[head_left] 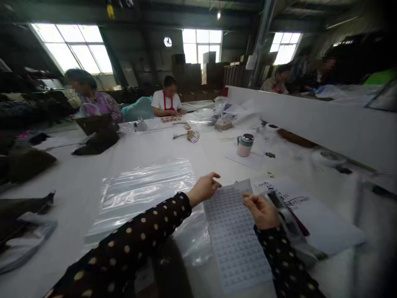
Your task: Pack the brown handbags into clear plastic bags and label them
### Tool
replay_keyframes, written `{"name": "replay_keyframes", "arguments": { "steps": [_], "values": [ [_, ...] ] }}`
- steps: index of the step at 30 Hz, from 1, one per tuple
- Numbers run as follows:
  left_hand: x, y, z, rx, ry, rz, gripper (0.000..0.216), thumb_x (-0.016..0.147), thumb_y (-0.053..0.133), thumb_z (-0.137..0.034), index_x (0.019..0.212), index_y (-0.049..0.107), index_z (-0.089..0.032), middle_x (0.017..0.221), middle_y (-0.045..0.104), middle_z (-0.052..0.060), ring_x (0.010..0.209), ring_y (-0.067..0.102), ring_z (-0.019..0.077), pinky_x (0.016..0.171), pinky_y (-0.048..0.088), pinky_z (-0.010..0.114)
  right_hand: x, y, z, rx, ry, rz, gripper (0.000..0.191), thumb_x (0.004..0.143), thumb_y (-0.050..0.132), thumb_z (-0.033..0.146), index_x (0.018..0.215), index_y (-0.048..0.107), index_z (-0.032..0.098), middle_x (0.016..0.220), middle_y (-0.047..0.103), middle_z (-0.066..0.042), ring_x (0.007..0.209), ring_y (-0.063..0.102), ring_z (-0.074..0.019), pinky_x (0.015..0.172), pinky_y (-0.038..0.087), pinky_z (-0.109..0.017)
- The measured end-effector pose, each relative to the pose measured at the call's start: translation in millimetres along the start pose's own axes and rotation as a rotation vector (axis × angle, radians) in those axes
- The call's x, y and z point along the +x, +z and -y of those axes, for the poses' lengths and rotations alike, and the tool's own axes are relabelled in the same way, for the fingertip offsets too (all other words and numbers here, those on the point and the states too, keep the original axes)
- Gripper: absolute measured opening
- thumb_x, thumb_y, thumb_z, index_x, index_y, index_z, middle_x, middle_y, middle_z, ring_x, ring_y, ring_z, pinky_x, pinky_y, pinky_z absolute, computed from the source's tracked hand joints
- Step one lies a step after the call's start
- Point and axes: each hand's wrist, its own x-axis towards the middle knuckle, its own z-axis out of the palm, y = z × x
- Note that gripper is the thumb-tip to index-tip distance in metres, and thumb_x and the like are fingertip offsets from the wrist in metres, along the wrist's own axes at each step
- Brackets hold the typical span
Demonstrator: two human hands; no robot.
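Here, a long sheet of small printed labels (235, 240) lies on the white table (155, 149) at the near middle, running from between the two hands toward the near edge. The left hand (204, 188) sits at the sheet's far left corner, fingers loosely curled with the fingertips touching or just above the paper; whether it actually pinches the sheet I cannot tell. The right hand (262, 211) rests on the sheet's right edge with thumb and forefinger drawn together, apparently nipping something small, too small to make out. Both arms wear dark sleeves with pale dots.

Just to the right of the right hand, a grey handheld tool (287, 221) lies on a white printed paper (325, 227). To the left of the sheet, a stack of clear plastic bags (145, 190) spreads over the table, part of it running under the left forearm.

Farther off, to the right of centre, a pink cup with a metal lid (245, 145) stands upright on a paper. Beyond it, small cards and packets are scattered across the far part of the table. A low white partition (310, 120) runs along the right side. At the far end a person in a white shirt (166, 101) sits at the table; another person (93, 99) sits at the far left, beside dark garments (97, 142).
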Motion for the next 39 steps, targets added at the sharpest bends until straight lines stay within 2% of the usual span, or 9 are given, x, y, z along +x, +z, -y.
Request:
{"name": "replay_keyframes", "arguments": {
  "steps": [4,7,10,14,18,26,31,36,39],
  "values": [
    [-6,-19,-10,0.060,-0.006,-0.021,0.034,0.079,0.051,-0.027,0.111,0.056,-0.015,0.091,0.071,0.005,0.083,0.065,0.0158,0.076,0.049,0.025,5,0,9,-0.051,0.015,0.022,0.038,0.067,0.056,0.056,0.070,0.056,0.019,0.096,0.067,-0.009,0.080,0.064,-0.0210,0.069,0.050,-0.029],
    [10,-14,-11,0.128,0.011,-0.015,0.031,0.081,0.051,-0.028,0.107,0.061,-0.016,0.098,0.070,0.006,0.092,0.064,0.0172,0.083,0.047,0.025,12,1,-1,-0.103,0.050,0.014,0.037,0.067,0.054,0.055,0.067,0.056,0.018,0.084,0.068,-0.008,0.073,0.064,-0.0207,0.066,0.049,-0.029],
    [40,7,1,0.196,0.011,0.018,0.028,0.084,0.048,-0.026,0.107,0.062,-0.017,0.105,0.067,0.007,0.098,0.061,0.0182,0.088,0.044,0.027,21,5,-20,-0.172,0.046,0.014,0.035,0.069,0.050,0.053,0.067,0.058,0.019,0.068,0.066,-0.004,0.066,0.062,-0.0197,0.063,0.048,-0.030],
    [77,49,31,0.260,-0.046,0.088,0.030,0.086,0.050,-0.031,0.108,0.058,-0.013,0.106,0.064,0.009,0.099,0.059,0.0198,0.090,0.043,0.040,43,22,-43,-0.271,0.034,0.075,0.027,0.070,0.051,0.045,0.070,0.060,0.020,0.069,0.065,-0.002,0.067,0.062,-0.0175,0.063,0.047,-0.028],
    [94,77,53,0.292,-0.075,0.144,0.037,0.072,0.066,-0.036,0.100,0.062,-0.013,0.102,0.063,0.010,0.100,0.057,0.0244,0.088,0.043,0.040,67,42,-59,-0.327,0.046,0.108,0.018,0.065,0.058,0.035,0.074,0.063,0.021,0.073,0.065,-0.001,0.066,0.061,-0.0161,0.064,0.047,-0.028],
    [105,83,61,0.292,-0.122,0.126,0.051,0.063,0.068,-0.031,0.110,0.057,-0.015,0.103,0.064,0.011,0.097,0.058,0.0247,0.084,0.045,0.032,83,59,-74,-0.383,0.016,0.103,0.018,0.064,0.061,0.030,0.078,0.065,0.019,0.075,0.065,-0.001,0.066,0.060,-0.0154,0.070,0.048,-0.030],
    [107,81,62,0.231,-0.120,0.191,0.028,0.066,0.065,-0.029,0.092,0.065,-0.018,0.088,0.068,0.004,0.080,0.063,0.0176,0.072,0.047,0.024,87,64,-82,-0.401,-0.005,0.114,0.018,0.063,0.063,0.030,0.077,0.065,0.018,0.076,0.063,-0.003,0.066,0.060,-0.0157,0.070,0.049,-0.031],
    [96,81,58,0.210,-0.089,0.220,0.042,0.058,0.072,-0.029,0.097,0.064,-0.016,0.093,0.067,0.006,0.085,0.061,0.0202,0.074,0.046,0.026,72,60,-85,-0.386,-0.005,0.125,0.017,0.064,0.061,0.028,0.078,0.064,0.018,0.082,0.063,-0.003,0.067,0.060,-0.0144,0.067,0.051,-0.028],
    [83,84,53,0.182,-0.093,0.283,0.036,0.057,0.072,-0.026,0.091,0.066,-0.016,0.084,0.068,0.005,0.078,0.062,0.0193,0.071,0.046,0.026,54,52,-85,-0.384,0.012,0.135,0.017,0.064,0.061,0.028,0.078,0.064,0.018,0.080,0.063,-0.002,0.064,0.059,-0.0135,0.066,0.051,-0.028]
  ]
}}
